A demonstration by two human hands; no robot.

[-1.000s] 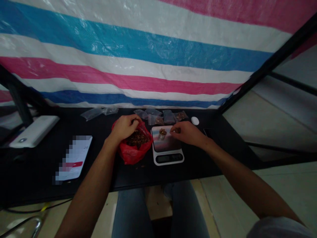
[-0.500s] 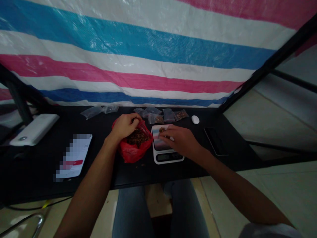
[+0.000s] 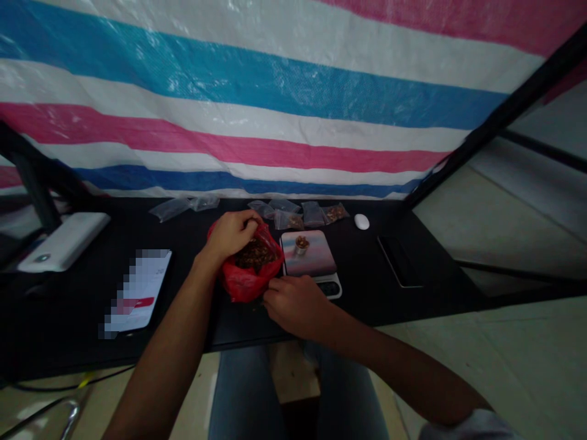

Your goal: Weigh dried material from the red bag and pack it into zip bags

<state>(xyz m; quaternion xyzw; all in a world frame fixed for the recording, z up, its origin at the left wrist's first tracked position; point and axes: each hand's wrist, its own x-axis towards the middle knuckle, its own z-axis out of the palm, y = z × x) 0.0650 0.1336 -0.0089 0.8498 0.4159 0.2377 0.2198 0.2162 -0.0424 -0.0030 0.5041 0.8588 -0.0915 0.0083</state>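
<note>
While left hand grips red plastic bag, brown chunks inside.

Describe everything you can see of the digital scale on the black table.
The white digital scale sits flat on the black tabletop, its glossy platform mirroring pink and blue stripes. The right hand hides part of its dark front display. A small metallic cup of brown pieces stands on the platform. A red plastic bag lies against its left edge.
</note>
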